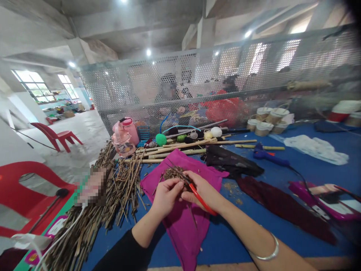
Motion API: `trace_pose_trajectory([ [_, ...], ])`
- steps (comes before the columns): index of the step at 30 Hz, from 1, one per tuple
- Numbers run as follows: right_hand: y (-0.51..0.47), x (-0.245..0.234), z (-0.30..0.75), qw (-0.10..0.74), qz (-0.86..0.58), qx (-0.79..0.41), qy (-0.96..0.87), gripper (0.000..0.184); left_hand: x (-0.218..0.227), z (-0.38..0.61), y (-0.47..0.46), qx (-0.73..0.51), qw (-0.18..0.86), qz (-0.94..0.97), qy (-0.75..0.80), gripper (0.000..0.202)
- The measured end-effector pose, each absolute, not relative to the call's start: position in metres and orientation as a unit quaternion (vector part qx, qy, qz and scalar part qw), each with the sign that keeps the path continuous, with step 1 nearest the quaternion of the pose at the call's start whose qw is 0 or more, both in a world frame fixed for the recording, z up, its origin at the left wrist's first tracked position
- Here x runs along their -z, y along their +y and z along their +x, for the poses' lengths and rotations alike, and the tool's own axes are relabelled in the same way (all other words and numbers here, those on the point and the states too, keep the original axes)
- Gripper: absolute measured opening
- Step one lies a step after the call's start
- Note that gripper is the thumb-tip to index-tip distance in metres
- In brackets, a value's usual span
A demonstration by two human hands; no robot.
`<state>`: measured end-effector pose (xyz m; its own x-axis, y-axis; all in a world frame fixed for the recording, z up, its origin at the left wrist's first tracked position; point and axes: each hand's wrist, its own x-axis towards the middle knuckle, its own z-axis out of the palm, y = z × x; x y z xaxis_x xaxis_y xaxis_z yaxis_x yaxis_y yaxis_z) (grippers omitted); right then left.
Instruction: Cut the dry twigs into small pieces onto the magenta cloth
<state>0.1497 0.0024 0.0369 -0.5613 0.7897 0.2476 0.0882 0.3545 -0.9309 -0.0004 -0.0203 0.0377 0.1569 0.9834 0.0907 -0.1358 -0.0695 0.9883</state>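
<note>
My left hand point(166, 195) is closed in a pinch on a thin dry twig point(177, 174), just over a magenta cloth point(183, 222) on the blue table. Red-handled scissors point(201, 199) are gripped in my right hand point(203, 192), their tip pointing at the twig between the two hands. A small heap of cut twig pieces point(173, 173) lies on the cloth just beyond my fingers. The hands touch each other at the fingertips.
A big pile of dry sticks point(113, 195) lies left of the cloth. Behind are a pink water bottle point(125, 135), bamboo rods point(183, 147), yarn balls, dark cloths point(231, 160), a blue glue gun point(267, 155). People sit behind a mesh screen point(197, 86). Red chairs point(25, 192) stand left.
</note>
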Motion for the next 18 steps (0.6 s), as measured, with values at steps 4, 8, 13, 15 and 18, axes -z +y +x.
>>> trace_pose_trajectory([
  [4,0.003,-0.037,0.15,0.355,-0.316,-0.475,-0.74,0.056,-0.039,0.0,-0.022,-0.503,0.556,0.533,0.394,0.032],
  [8,0.002,-0.043,0.15,0.339,-0.303,-0.493,-0.742,0.047,-0.041,-0.001,-0.022,-0.493,0.555,0.537,0.401,0.035],
  [13,0.001,-0.047,0.151,0.325,-0.345,-0.445,-0.76,0.046,-0.04,-0.002,-0.023,-0.496,0.551,0.534,0.407,0.036],
  [15,0.002,-0.047,0.151,0.326,-0.354,-0.413,-0.773,0.044,-0.04,-0.002,-0.023,-0.499,0.553,0.531,0.403,0.036],
  [18,0.003,-0.045,0.151,0.33,-0.376,-0.349,-0.792,0.042,-0.039,-0.002,-0.022,-0.504,0.555,0.524,0.403,0.035],
])
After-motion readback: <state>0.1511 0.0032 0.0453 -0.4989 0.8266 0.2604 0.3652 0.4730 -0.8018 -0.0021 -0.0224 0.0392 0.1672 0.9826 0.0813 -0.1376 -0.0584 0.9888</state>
